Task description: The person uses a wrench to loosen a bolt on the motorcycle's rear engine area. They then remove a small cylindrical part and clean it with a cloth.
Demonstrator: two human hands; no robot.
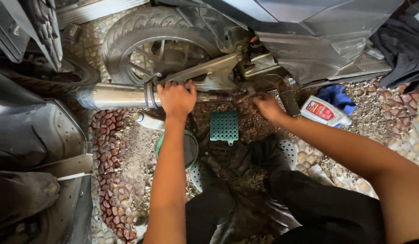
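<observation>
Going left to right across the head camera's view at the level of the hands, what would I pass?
Shiny metal exhaust pipe → left hand gripping it → green perforated plastic tray → right hand → white oil bottle with red label → blue cloth.

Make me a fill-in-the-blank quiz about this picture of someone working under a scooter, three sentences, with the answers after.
1. The left hand rests on the silver ____ pipe beside the rear wheel.
2. A small ____ perforated tray lies on the ground between the two hands.
3. The grey oil bottle with a red label lies next to a ____ cloth, beyond the right hand.

Missing words: exhaust; green; blue
</observation>
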